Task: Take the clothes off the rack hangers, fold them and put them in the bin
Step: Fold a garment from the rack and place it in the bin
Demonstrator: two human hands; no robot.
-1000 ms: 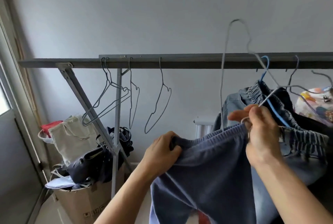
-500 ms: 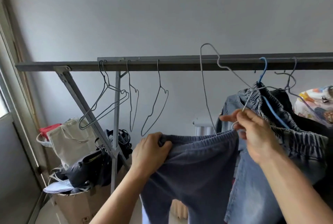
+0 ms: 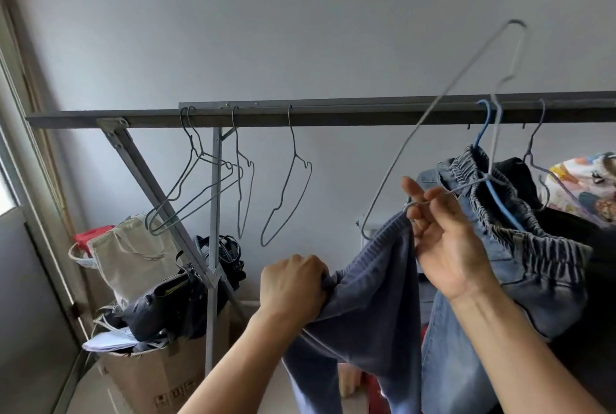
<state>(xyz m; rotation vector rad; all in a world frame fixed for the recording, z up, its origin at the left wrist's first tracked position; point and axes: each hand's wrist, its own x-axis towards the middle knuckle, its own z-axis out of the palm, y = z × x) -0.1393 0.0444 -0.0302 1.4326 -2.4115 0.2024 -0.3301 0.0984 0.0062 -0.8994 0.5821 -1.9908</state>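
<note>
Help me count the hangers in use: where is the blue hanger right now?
The blue hanger hangs from the rack bar on the right of the head view, carrying the jeans, just beyond the right hand.

Blue-grey sweatpants [image 3: 373,307] hang at 6 o'clock, the waistband bunched in the left hand [image 3: 293,283], the legs dropping out of view. A grey wire hanger [image 3: 420,123], pinched by its hook in the right hand [image 3: 446,247], tilts up toward 1 o'clock across the dark metal rack rail [image 3: 333,113]. Four empty wire hangers [image 3: 294,150] hang on the rail toward 9 o'clock. Faded jeans [image 3: 540,267] on a blue hanger [image 3: 500,205] hang at 4 o'clock.
</note>
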